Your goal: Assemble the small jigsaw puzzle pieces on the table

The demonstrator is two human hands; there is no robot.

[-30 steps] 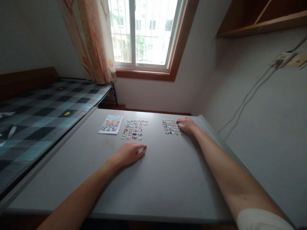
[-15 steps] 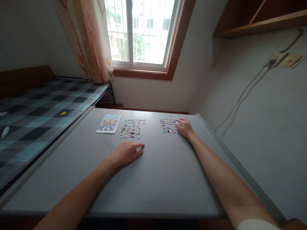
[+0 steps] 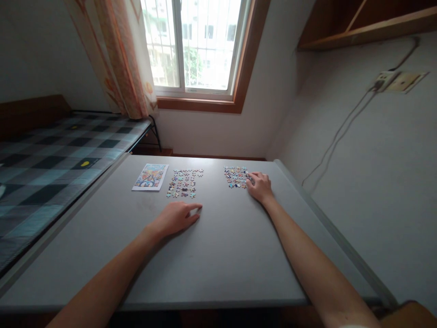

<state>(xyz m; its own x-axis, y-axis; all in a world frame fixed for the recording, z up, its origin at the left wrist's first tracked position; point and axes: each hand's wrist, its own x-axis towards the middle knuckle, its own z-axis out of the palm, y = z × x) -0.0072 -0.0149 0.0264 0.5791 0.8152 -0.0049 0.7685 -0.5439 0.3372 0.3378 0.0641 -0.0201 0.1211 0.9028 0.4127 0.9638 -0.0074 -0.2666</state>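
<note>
My right hand [image 3: 260,186] is at the right edge of a loose cluster of small jigsaw puzzle pieces [image 3: 235,177]. Its fingers are bent and its thumb and index finger come together around a puzzle piece [image 3: 251,179], mostly covered by the fingers. My left hand [image 3: 175,216] rests on the table, holding nothing, with the index finger stretched out and the thumb apart from it. Just beyond it, several puzzle pieces [image 3: 183,186] lie spread in rough rows. To their left lies a colourful picture sheet [image 3: 150,177] with a white border.
All of this lies on a grey table [image 3: 211,259] with a raised edge on each side. A bed with a checked mattress [image 3: 51,168] stands along the left. Behind are a window and an orange curtain [image 3: 118,59]. A cable [image 3: 336,132] hangs down the right wall.
The view has shifted slightly. My right hand has moved a little nearer across the edge of its cluster, with thumb and index finger more bent. My left hand stays in place.
</note>
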